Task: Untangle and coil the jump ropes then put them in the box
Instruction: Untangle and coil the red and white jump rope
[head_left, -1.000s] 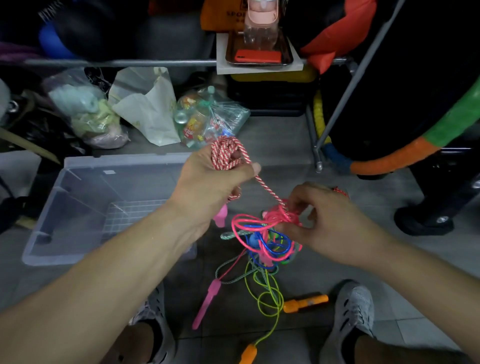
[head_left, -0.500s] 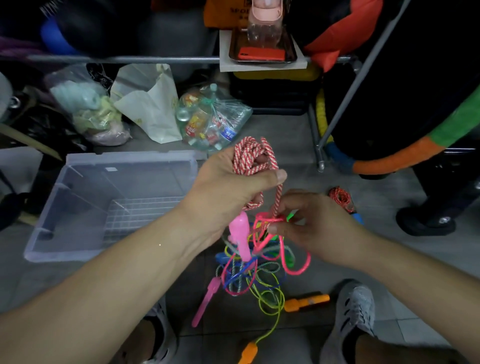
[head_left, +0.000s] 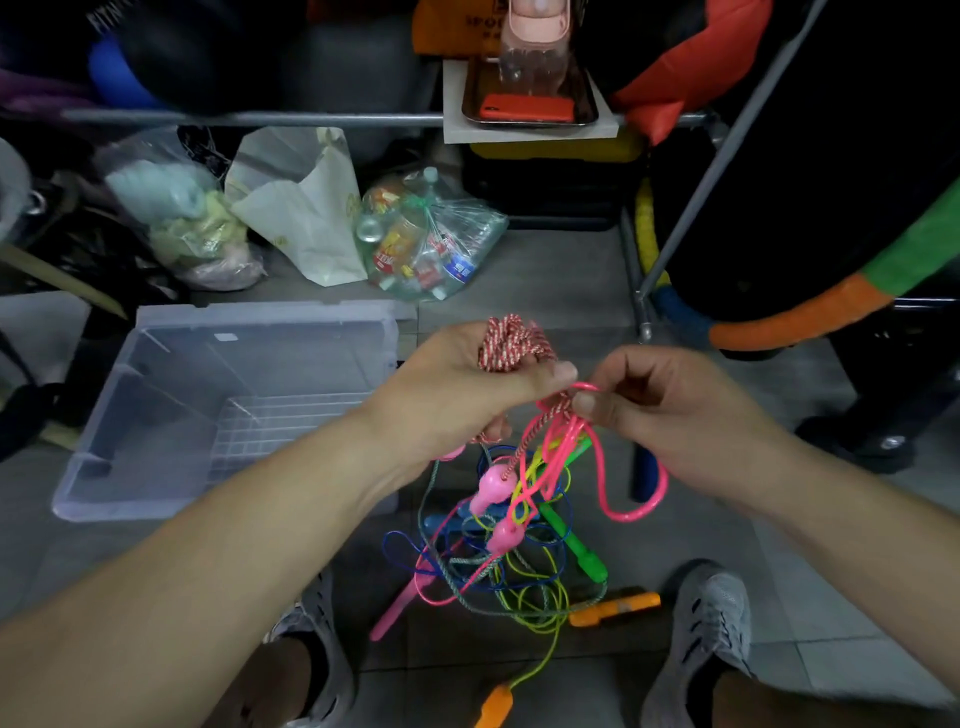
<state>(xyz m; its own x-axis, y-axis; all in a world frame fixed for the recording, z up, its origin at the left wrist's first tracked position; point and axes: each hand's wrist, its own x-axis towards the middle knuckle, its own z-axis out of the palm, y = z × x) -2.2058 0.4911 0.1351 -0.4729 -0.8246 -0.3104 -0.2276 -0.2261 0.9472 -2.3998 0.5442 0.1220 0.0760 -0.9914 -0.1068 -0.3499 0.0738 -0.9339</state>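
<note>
Both our hands are up over the floor (head_left: 550, 270), close together. Our left hand (head_left: 462, 387) is curled round a coil (head_left: 511, 340) of red-and-white rope, with the thumb pressed across it. A strand of that rope runs down from the fist to a pink handle (head_left: 492, 486). Our right hand (head_left: 670, 410) pinches a loop of pink rope (head_left: 626, 517) between thumb and forefinger, just beside the left thumb, and its other fingers are curled under.

Below the two hands hangs the tangle (head_left: 498, 551) of pink, blue, yellow-green and grey-green cords knotted together, reaching the floor between our shoes (head_left: 711, 623). A green handle (head_left: 584, 553) sticks out of it on the right. An orange handle (head_left: 615, 605) lies just below that one, and a second orange handle (head_left: 493, 706) lies at the end of the yellow-green cord, near the bottom edge.

The box (head_left: 270, 314), clear plastic with a grid-patterned bottom, stands on the floor left of the tangle, behind our left forearm.
</note>
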